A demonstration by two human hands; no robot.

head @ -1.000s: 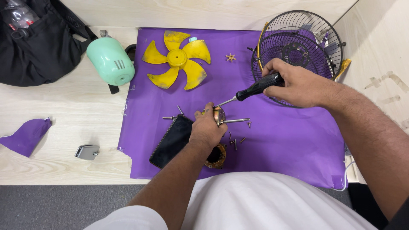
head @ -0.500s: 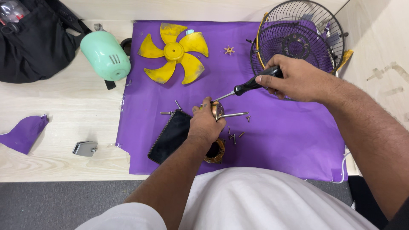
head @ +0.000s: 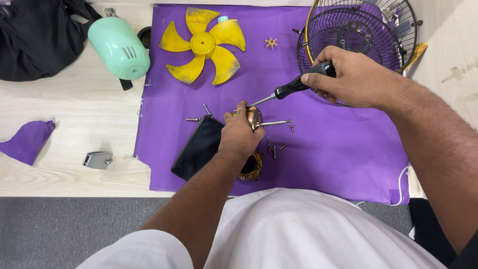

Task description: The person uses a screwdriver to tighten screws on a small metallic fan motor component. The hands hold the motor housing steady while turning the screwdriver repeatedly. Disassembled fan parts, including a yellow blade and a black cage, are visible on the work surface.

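My left hand (head: 240, 133) pinches a small coppery motor part (head: 255, 116) with a thin steel shaft, above the purple cloth (head: 338, 144). My right hand (head: 351, 77) is closed around a black-handled screwdriver (head: 294, 87), its tip on the part.

Pale wooden table (head: 74, 119) carries purple cloth (head: 338, 144), black bag (head: 40, 40).

Repair workbench setting: pale wooden worktop (head: 74, 124) covered by purple cloth (head: 338, 144), bearing a dismantled fan's yellow blade (head: 204, 45), wire guard (head: 368, 30), loose screws (head: 276, 148) and screwdriver (head: 294, 87).
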